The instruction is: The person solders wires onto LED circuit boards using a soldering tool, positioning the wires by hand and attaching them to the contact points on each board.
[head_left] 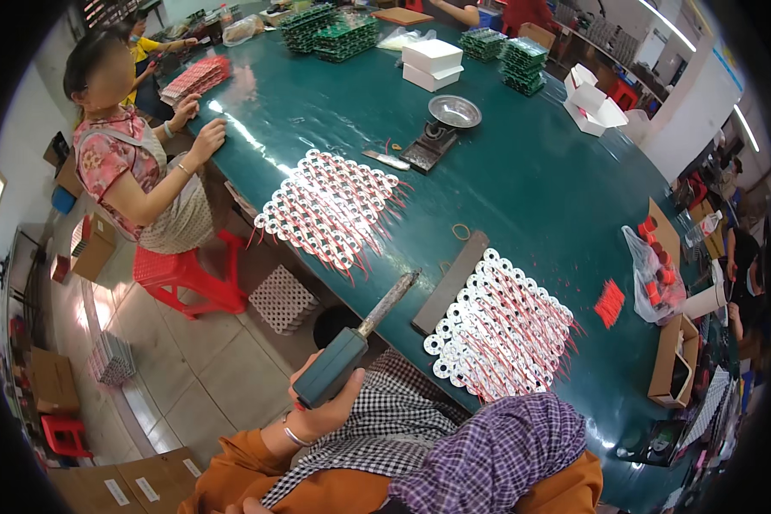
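My left hand, with a bracelet at the wrist, is closed around the dark grey-green handle of a soldering iron. Its metal shaft points up and right, over the table's near edge. At the bottom edge, beside my orange left sleeve, shows a bit of skin that seems to be my right hand; its fingers are mostly cut off. A purple checked oversleeve covers my bent right arm. In front of me lies a panel of round white boards with red wires, alongside a dark bar.
Another such panel lies farther left, near a co-worker on a red stool. On the green table stand a scale with a metal pan, white boxes, stacked green circuit boards, red wires and a bag of red spools.
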The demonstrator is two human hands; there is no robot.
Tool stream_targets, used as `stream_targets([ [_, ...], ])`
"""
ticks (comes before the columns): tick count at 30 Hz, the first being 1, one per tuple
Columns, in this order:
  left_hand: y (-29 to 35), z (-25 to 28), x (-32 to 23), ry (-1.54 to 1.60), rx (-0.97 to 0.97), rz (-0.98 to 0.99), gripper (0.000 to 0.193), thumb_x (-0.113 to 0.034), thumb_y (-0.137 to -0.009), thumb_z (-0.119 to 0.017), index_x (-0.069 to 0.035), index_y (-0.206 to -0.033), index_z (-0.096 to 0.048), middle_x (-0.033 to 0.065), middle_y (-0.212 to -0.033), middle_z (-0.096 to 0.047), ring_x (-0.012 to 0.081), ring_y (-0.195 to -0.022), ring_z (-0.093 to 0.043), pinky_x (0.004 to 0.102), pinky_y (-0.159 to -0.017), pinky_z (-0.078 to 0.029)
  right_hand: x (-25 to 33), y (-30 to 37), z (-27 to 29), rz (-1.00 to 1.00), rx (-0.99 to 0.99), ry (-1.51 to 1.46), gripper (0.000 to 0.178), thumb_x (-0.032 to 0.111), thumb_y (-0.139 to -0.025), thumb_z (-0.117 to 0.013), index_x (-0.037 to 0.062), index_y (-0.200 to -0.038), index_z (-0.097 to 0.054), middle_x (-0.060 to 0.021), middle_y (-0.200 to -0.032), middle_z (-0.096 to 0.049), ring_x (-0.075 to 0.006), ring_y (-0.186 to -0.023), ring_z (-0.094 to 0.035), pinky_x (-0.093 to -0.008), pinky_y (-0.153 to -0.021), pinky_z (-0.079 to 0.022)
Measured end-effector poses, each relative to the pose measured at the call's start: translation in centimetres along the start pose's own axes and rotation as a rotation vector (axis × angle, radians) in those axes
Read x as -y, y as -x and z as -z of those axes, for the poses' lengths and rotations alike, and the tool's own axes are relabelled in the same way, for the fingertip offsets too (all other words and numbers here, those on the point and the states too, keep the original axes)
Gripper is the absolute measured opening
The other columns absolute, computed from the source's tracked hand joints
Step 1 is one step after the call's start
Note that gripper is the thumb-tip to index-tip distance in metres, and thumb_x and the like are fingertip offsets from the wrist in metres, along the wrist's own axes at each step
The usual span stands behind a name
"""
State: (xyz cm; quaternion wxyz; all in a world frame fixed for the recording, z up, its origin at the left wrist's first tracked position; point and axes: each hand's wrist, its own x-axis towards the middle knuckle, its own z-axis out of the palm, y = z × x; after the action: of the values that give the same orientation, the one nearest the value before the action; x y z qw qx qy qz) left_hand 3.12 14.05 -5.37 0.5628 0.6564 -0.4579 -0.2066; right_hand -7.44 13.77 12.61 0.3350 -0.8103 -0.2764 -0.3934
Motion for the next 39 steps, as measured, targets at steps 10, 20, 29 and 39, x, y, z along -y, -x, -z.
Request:
stream_targets([
  [10, -1.8, -0.6, 0.4, 0.081, 0.150, 0.018, 0.035, -0.007, -0.083, -0.081, 0.001, -0.114, -0.069, 0.0078, -0.093, -0.072, 0.0124, -0.077, -0.068, 0.0248, -0.068, -0.054, -0.6, -3.3, 0.2, -0.107, -0.276, -0.160, 0.018, 0.024, -0.081, -0.059, 0.0084, -0.073, -0.056, -0.0080, -0.077, -0.050, -0.0230, -0.066, -0.053, -0.0383, -0.055, -0.040],
  [20, -7.8, -2.1, -0.3, 0.289, 0.052, 0.254, 0.022, -0.016, -0.089, -0.078, -0.002, -0.106, -0.073, 0.0052, -0.089, -0.073, 0.0132, -0.073, -0.067, 0.0267, -0.064, -0.053, -6.7, -2.5, 5.0, -0.394, -0.206, -0.222, 0.019, 0.026, -0.077, -0.063, 0.0081, -0.083, -0.060, -0.0044, -0.082, -0.050, -0.0205, -0.075, -0.053, -0.0338, -0.058, -0.041],
  [29, -10.6, 0.6, 1.0, -0.053, 0.102, 0.197, 0.020, -0.014, -0.089, -0.076, -0.002, -0.103, -0.070, 0.0086, -0.087, -0.069, 0.0221, -0.080, -0.066, 0.0343, -0.066, -0.051, -11.6, 2.7, 10.8, -0.492, 0.184, -0.335, 0.032, 0.029, -0.083, -0.063, 0.0052, -0.104, -0.062, -0.0084, -0.098, -0.059, -0.0261, -0.090, -0.060, -0.0350, -0.070, -0.050],
  [39, -11.3, 2.9, 0.8, 0.119, -0.040, 0.252, 0.035, -0.002, -0.096, -0.059, -0.003, -0.130, -0.051, 0.0066, -0.101, -0.055, 0.0127, -0.073, -0.052, 0.0298, -0.065, -0.046, -33.3, 11.2, 24.1, -0.999, 0.010, 0.196, 0.011, 0.011, -0.090, -0.070, 0.0011, -0.093, -0.073, -0.0134, -0.083, -0.068, -0.0268, -0.074, -0.066, -0.0359, -0.069, -0.052],
])
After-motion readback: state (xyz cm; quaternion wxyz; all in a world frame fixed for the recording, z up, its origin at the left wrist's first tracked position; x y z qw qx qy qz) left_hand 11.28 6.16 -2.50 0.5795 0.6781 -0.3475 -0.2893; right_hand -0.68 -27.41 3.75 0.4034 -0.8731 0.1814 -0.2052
